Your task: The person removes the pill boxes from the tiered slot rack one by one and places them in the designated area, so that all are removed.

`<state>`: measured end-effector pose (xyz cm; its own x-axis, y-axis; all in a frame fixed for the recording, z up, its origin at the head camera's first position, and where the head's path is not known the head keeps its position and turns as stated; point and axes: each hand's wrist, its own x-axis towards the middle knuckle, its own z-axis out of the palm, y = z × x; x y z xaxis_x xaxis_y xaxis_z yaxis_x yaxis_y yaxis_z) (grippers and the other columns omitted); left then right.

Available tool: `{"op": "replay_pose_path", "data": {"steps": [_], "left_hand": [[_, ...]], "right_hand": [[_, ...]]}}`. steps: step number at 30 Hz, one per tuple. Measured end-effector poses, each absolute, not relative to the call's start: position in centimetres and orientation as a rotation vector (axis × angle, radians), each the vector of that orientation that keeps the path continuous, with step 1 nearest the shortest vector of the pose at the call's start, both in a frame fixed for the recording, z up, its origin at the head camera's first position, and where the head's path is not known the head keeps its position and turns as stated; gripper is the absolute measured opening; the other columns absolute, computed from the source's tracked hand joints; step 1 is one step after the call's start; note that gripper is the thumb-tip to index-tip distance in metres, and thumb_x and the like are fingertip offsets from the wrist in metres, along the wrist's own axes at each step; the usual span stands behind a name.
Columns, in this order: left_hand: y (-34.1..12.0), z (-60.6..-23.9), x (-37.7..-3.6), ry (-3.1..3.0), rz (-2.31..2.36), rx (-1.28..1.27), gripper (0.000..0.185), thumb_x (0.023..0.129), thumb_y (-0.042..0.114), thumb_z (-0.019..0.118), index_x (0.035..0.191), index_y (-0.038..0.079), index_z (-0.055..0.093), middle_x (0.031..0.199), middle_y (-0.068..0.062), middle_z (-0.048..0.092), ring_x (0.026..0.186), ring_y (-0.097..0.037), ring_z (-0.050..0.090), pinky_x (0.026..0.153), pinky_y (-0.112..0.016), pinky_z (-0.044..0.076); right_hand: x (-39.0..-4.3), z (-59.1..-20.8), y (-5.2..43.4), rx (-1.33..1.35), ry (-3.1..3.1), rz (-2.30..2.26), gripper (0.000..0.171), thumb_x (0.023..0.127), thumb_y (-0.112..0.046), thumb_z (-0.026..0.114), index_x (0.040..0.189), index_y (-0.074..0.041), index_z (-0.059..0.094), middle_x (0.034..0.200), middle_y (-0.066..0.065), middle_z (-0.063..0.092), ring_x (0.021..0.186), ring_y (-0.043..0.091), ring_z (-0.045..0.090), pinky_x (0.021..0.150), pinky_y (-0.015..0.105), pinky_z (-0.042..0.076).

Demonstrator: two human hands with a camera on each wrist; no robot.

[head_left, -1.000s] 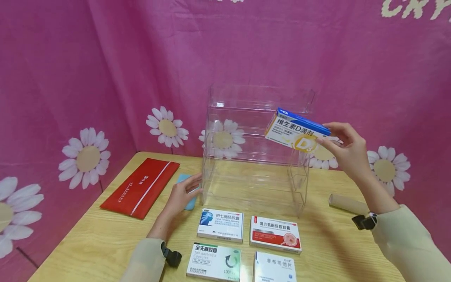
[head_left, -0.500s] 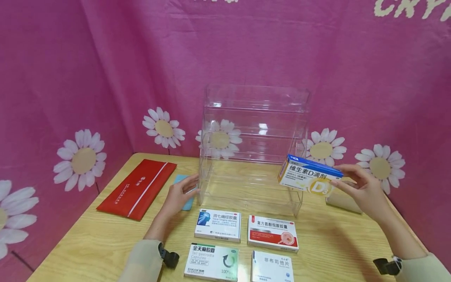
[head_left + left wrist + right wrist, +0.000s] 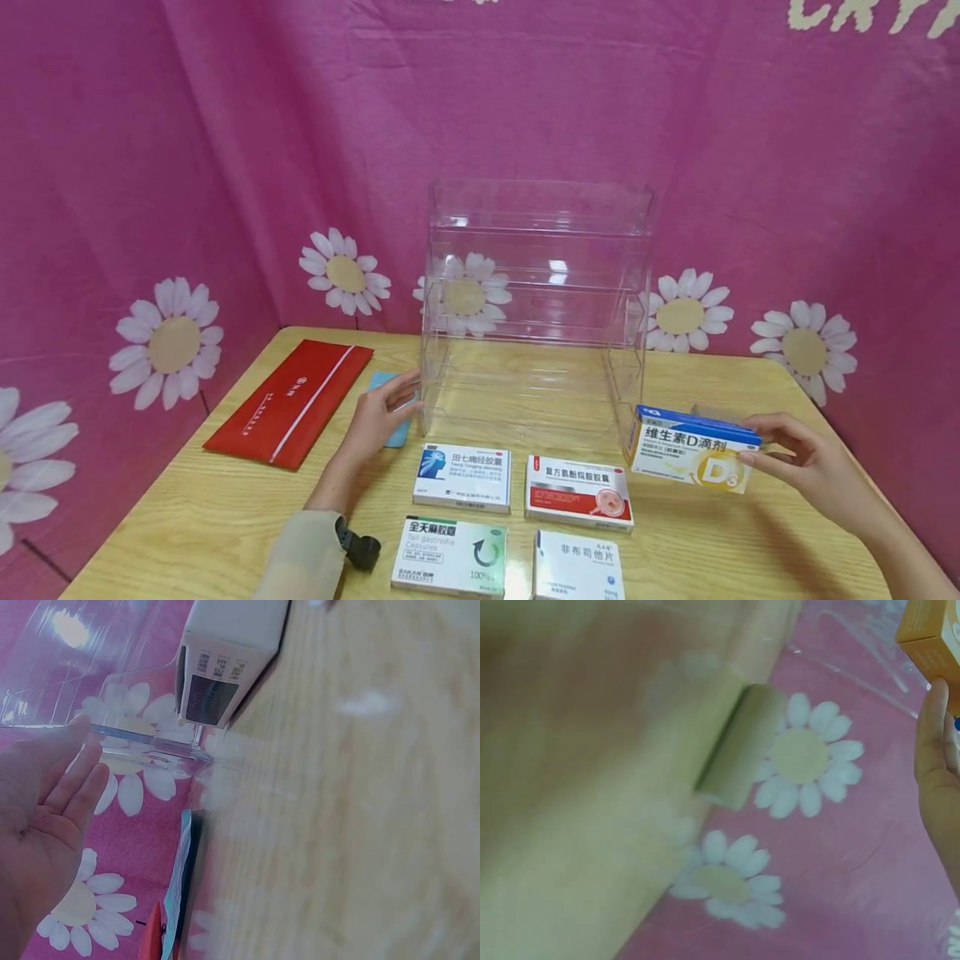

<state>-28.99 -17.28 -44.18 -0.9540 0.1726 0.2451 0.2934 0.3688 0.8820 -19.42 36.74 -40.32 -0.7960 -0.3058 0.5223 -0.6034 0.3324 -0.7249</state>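
My right hand (image 3: 813, 475) pinches one end of a blue, white and yellow vitamin D drops box (image 3: 690, 450), thumb on its front, above the table right of the clear stand. In the right wrist view only the orange end of that medicine box (image 3: 922, 630) and part of the hand (image 3: 939, 772) show. A clear tiered display stand (image 3: 536, 329) stands at mid-table. Fingers of my left hand (image 3: 377, 417) touch its left side; the left wrist view shows that hand (image 3: 52, 802) with fingers extended along the stand's edge.
In front of the stand lie several medicine boxes: a blue-white one (image 3: 462, 477), a red-white one (image 3: 578, 492), a green-white one (image 3: 450, 554) and a white one (image 3: 577, 567). Leftward are a red pouch (image 3: 288, 404) and a light-blue item (image 3: 397, 433). A cardboard tube (image 3: 742, 746) lies right.
My right hand has lowered the vitamin D box from in front of the stand's upper tiers to just above the table, moving right. The left hand stays at the stand's side.
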Motion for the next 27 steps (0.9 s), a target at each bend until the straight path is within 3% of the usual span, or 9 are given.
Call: {"op": "replay_pose_path", "data": {"steps": [4,9,13,19,27], "left_hand": [[-17.3,-44.1,-29.0,-2.505,-1.655,-0.432,0.053,0.091,0.005,0.066,0.142,0.006,0.051,0.138,-0.018,0.059,0.128,-0.032,0.058,0.100,-0.037,0.052],[-17.3,-44.2,-29.1,-2.502,-1.666,-0.430,0.052,0.091,0.004,0.066,0.141,0.005,0.051,0.137,-0.019,0.059,0.128,-0.032,0.058,0.100,-0.036,0.053],[-17.3,-44.3,-29.2,-2.506,-1.659,-0.436,0.052,0.091,0.004,0.065,0.142,0.004,0.050,0.137,-0.020,0.059,0.128,-0.033,0.058,0.100,-0.035,0.054],[-17.3,-44.3,-29.0,-2.497,-1.660,-0.436,0.052,0.092,0.003,0.064,0.142,0.005,0.050,0.138,-0.020,0.058,0.128,-0.034,0.057,0.099,-0.034,0.053],[-17.2,-44.5,-28.8,-2.449,-1.628,-0.464,0.050,0.091,0.003,0.065,0.140,0.004,0.053,0.136,-0.022,0.059,0.125,-0.035,0.059,0.095,-0.029,0.057]], "right_hand": [[-18.6,-41.5,37.6,0.776,-2.380,1.399,0.039,0.078,0.025,0.062,0.113,0.007,0.061,0.115,-0.016,0.064,0.096,-0.006,0.065,0.072,0.015,0.059],[-17.6,-42.5,38.4,0.630,-2.576,1.227,0.032,0.083,0.013,0.066,0.112,0.000,0.063,0.108,-0.025,0.063,0.090,-0.008,0.063,0.068,0.013,0.057],[-17.2,-42.9,38.9,0.601,-2.666,1.220,0.029,0.085,0.008,0.067,0.112,-0.003,0.064,0.103,-0.022,0.065,0.088,-0.004,0.064,0.067,0.013,0.055],[-17.1,-43.5,39.6,0.632,-2.723,1.266,0.028,0.086,0.006,0.066,0.112,-0.005,0.064,0.104,-0.023,0.065,0.086,0.003,0.064,0.065,0.015,0.054],[-17.4,-44.2,40.2,0.725,-2.704,1.237,0.030,0.085,0.010,0.065,0.111,-0.004,0.064,0.107,-0.024,0.064,0.090,-0.007,0.061,0.069,0.010,0.052]]}}
